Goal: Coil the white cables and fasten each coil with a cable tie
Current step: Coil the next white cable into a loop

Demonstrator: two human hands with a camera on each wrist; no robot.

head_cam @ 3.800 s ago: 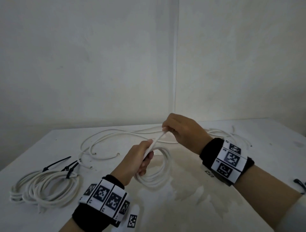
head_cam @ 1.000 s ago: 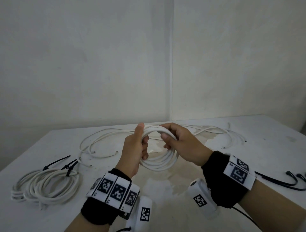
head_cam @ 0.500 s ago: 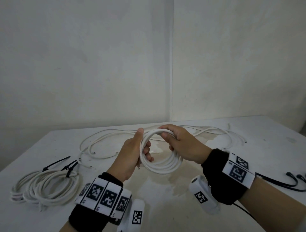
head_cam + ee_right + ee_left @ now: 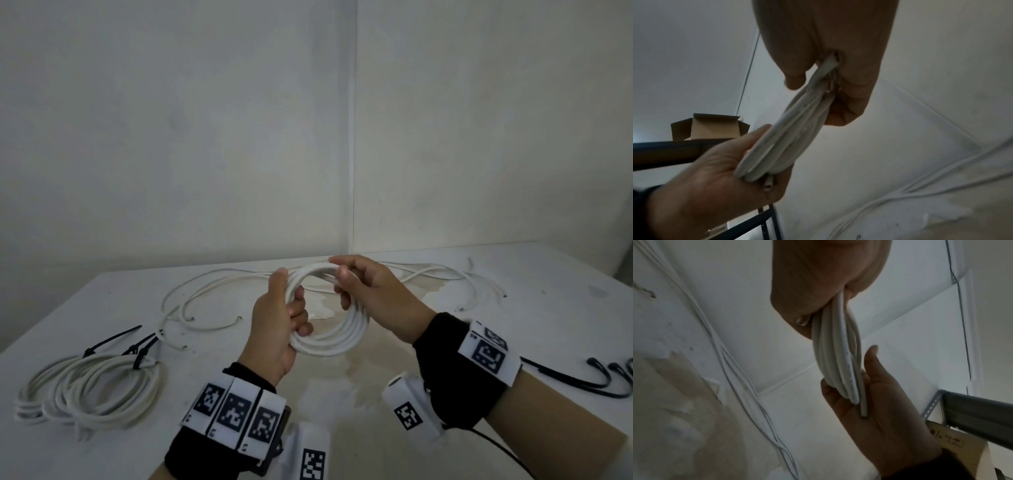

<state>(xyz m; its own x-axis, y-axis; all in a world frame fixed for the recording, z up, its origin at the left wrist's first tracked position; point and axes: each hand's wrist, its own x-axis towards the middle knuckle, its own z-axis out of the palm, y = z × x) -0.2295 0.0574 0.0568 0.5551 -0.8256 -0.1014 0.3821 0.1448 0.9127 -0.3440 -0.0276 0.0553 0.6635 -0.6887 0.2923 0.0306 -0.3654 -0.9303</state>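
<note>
White cable coil (image 4: 329, 337) pinched in both hands' grip — left (image 4: 274, 329), right (image 4: 373, 294) — fingertips hidden.

A bare workroom or storeroom is showing here: plain white plastered walls (image 4: 171, 137) are filling the upper frame. A dark slotted-metal shelving rack (image 4: 674, 152) is carrying an open brown cardboard box (image 4: 711, 128) at middle left of the right-wrist view.

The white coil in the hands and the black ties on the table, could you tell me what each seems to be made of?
White coil: likely plastic-sheathed cable, smooth and matte; it bends in even loops, and the cut end shows a darker core, presumably wire.
Black ties: probably nylon or similar plastic; thin, stiff, dark strips that keep their line.
Table: painted or laminated white surface, with stained patches; the material beneath cannot be told.
</note>
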